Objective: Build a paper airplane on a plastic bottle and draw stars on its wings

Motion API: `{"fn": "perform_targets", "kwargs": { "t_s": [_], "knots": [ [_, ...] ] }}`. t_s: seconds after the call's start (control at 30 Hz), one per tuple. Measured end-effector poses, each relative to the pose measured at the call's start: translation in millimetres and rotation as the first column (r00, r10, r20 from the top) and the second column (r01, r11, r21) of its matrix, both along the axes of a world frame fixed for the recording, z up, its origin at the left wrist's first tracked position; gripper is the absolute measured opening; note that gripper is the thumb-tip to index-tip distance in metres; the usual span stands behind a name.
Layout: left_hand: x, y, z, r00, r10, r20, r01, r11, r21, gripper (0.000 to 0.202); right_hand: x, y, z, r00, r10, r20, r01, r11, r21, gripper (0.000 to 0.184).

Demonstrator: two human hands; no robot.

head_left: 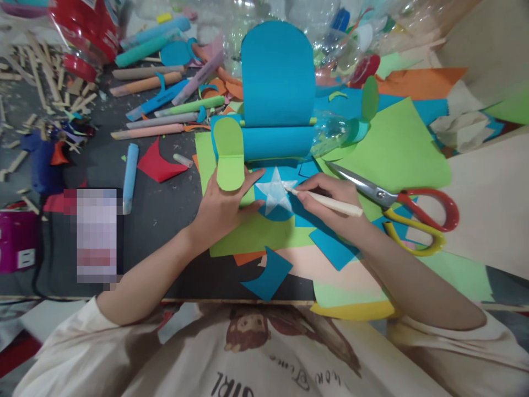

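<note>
My right hand (330, 199) grips a cream-coloured marker (336, 204). Its tip meets the right side of a white star (276, 193) coloured on blue paper. To the left of the star, my left hand (221, 207) rests with thumb and forefinger spread against the blue paper. A light green rounded paper strip (230, 173) covers part of that hand's fingers. Just beyond both hands lies a clear plastic bottle (333, 132) wrapped in blue paper, with a large rounded blue flap (278, 74) rising from it. Green paper (256, 237) lies beneath the work.
Scissors (380, 194) with red and yellow handles lie beside my right hand. Several markers (149, 129) and small wooden sticks are scattered at left. A blurred-out phone-like rectangle (97, 237) and a blue glue gun (43, 160) sit there too. Plastic bottles crowd the back.
</note>
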State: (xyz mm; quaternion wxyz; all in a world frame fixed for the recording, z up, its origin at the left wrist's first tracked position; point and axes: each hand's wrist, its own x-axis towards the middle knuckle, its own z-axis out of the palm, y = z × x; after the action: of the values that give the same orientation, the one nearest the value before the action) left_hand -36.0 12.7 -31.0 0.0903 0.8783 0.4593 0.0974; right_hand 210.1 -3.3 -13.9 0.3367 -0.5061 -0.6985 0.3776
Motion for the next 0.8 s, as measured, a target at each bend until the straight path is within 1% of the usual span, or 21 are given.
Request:
{"fn": "perform_targets", "kwargs": {
  "t_s": [0.1,0.23,0.37,0.5,0.57,0.63,0.7,0.8],
  "knots": [
    [1.0,-0.4,0.2,1.0,0.01,-0.013,-0.01,1.0,0.003,0.048,-0.5,0.1,-0.4,1.0,-0.008,-0.006,0.008,1.0,-0.013,0.014],
    [0.8,-0.4,-0.1,1.0,-0.004,-0.029,0.005,1.0,0.026,0.048,-2.1,1.1,1.8,0.999,-0.03,0.017,0.031,0.999,-0.014,0.008],
    [-0.1,0.3,-1.2,1.0,-0.008,-0.001,0.008,0.999,0.033,0.049,-2.2,2.0,2.7,0.999,-0.029,0.03,0.029,1.0,0.006,0.008],
    [0.1,0.6,-1.0,0.999,0.012,0.031,-0.012,1.0,-0.001,0.048,-0.3,1.5,-1.0,0.993,-0.116,0.025,0.114,0.992,0.057,0.017],
    [0.4,0.8,-1.3,0.999,0.016,0.037,-0.016,1.0,-0.004,0.048,0.4,1.1,-2.4,0.99,-0.14,0.027,0.138,0.988,0.067,0.018],
    [0.7,1.0,-2.3,0.999,0.016,0.046,-0.016,1.0,-0.002,0.048,0.7,0.7,-2.5,0.993,-0.118,0.015,0.117,0.991,0.06,0.019],
    [1.1,1.3,-3.9,0.998,0.022,0.066,-0.022,1.0,-0.012,0.049,0.9,0.3,-1.3,0.998,-0.058,-0.013,0.059,0.998,0.029,0.02],
    [2.1,1.7,-5.2,0.995,0.048,0.088,-0.042,0.997,-0.064,0.05,1.4,-0.6,1.1,0.997,0.009,-0.074,-0.01,1.0,-0.008,0.022]
  ]
}}
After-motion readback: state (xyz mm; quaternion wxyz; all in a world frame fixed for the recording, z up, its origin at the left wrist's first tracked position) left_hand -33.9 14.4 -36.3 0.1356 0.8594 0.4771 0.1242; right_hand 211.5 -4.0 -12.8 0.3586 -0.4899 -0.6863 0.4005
